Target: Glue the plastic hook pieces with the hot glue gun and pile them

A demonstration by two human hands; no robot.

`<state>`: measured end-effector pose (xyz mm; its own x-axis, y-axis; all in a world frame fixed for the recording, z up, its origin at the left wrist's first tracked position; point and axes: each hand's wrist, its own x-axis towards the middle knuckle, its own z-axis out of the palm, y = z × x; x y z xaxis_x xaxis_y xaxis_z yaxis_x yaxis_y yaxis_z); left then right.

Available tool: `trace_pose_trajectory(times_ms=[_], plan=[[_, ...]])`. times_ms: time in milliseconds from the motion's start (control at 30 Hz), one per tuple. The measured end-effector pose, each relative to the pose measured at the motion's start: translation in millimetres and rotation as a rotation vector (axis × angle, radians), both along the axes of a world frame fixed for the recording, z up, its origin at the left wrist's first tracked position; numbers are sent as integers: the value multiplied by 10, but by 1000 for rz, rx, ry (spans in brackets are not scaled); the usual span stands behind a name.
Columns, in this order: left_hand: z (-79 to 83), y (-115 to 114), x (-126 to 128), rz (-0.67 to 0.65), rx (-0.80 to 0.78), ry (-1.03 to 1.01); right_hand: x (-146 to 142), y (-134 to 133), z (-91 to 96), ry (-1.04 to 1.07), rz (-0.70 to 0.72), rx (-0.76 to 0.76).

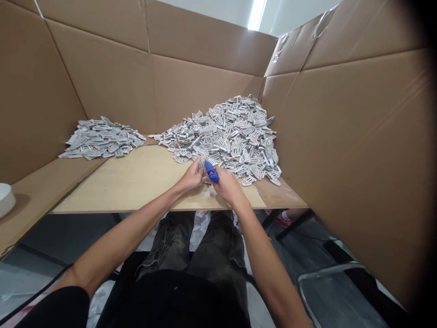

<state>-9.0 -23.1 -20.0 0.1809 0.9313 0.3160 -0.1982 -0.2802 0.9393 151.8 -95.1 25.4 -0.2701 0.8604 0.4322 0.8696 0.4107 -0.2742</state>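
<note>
My right hand point(226, 182) is closed around a blue hand tool point(211, 171) with a small orange-red spot; its exact kind is not clear. Close beside it, my left hand point(191, 176) pinches a small grey piece point(201, 166), mostly hidden by the fingers and the tool. Both hands are over the front part of the table board, touching or nearly touching each other. Just beyond them rises a large heap of flat grey-white pieces point(235, 132) with slotted, pointed shapes. At the far left lies a smaller heap of similar pieces point(104, 139).
Tall cardboard walls point(205, 41) enclose the pale table board point(136, 182) at the back and both sides. A white round container point(6, 199) stands at the left edge. Below on the right are a metal-framed stool point(337, 291) and another person's red shoe point(284, 220).
</note>
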Motion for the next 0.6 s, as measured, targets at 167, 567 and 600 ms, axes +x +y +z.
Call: trace_pose_trajectory(times_ms=[167,567,600], plan=[[-8,25,11,88,-49,4,-15,22,-9,-11,-101,79],[87,95,-97,160,116,176,381,106,57,473,70,-100],[94,88,-96,125,105,166,379,106,53,480,76,-117]])
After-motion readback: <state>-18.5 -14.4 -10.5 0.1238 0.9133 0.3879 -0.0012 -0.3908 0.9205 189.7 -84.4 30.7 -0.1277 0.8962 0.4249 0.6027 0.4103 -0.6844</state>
